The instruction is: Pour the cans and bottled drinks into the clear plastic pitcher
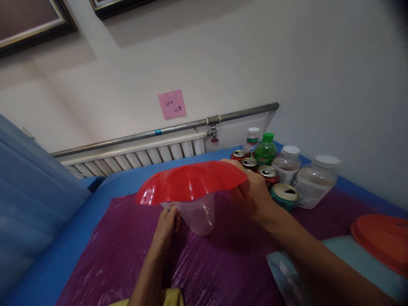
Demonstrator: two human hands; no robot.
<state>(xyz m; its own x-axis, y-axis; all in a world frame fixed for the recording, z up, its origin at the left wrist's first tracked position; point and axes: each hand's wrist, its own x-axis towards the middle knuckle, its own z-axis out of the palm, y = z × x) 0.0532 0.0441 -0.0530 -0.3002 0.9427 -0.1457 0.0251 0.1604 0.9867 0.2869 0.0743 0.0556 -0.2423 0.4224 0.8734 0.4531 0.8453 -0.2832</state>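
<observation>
The surface (pixel 95 204) before me is blue, and a purple plastic sheet (pixel 127 263) covers most of its middle and near part. Above the sheet's centre I hold a red funnel (pixel 191 182), its wide mouth tilted toward the left and its clear spout (pixel 199 216) pointing down at the sheet. My right hand (pixel 251 195) has its grip clamped on the funnel's right rim, thumb beneath and fingers over the edge. My left hand (pixel 165 223) pinches the clear spout at its left side, just under the red bowl.

At the near right edge lies an orange lid (pixel 382 242), partly cut off by the picture. In the far right corner stand two clear jars with white caps (pixel 315 180), their labels too blurred to read. Next to them are a green bottle (pixel 265 149) and a white-capped bottle (pixel 252 139) with a green-banded label, unreadable. In front of these cluster opened drink cans (pixel 284 195), several red and the nearest one teal; I cannot make out any brand.

On the wall beyond the far edge hangs a pink sticky note (pixel 172 104) with small handwriting, seemingly "252" above two characters I cannot read.
</observation>
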